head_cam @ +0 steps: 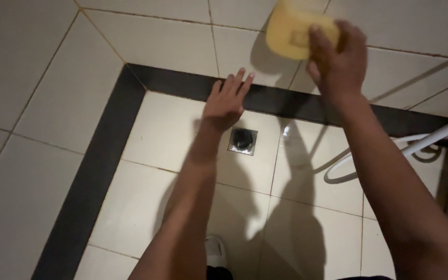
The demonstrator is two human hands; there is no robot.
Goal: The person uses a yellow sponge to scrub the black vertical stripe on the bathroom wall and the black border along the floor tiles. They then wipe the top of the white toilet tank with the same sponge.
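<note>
Yellow sponge (294,31) sits at the top of the frame, right of centre, pressed flat against the pale wall tile (167,41), and the right hand (338,59) is clamped over its right side, fingers (317,39) curled across the face of it, grasping it firmly. The sponge looks a touch blurred, its shadow falling on the tile just below and to the left. Over to the left hand (225,103), centre frame: it's released, holding nothing, fingers straight and together, the tips reaching onto the black tile border (182,85) that runs along the foot of the wall. Just below that hand, set into the cream floor tiles (146,197), is a square metal floor drain (243,141) with a dark centre; hand and drain sit near each other in the frame, but whether they touch I cannot tell. A second black border runs down the left side of the frame, meeting the first in the upper-left corner. On the right edge, a white hose (390,155) loops across the floor. Bottom centre, between the two forearms, the toe of a white shoe (215,251) peeks in.
</note>
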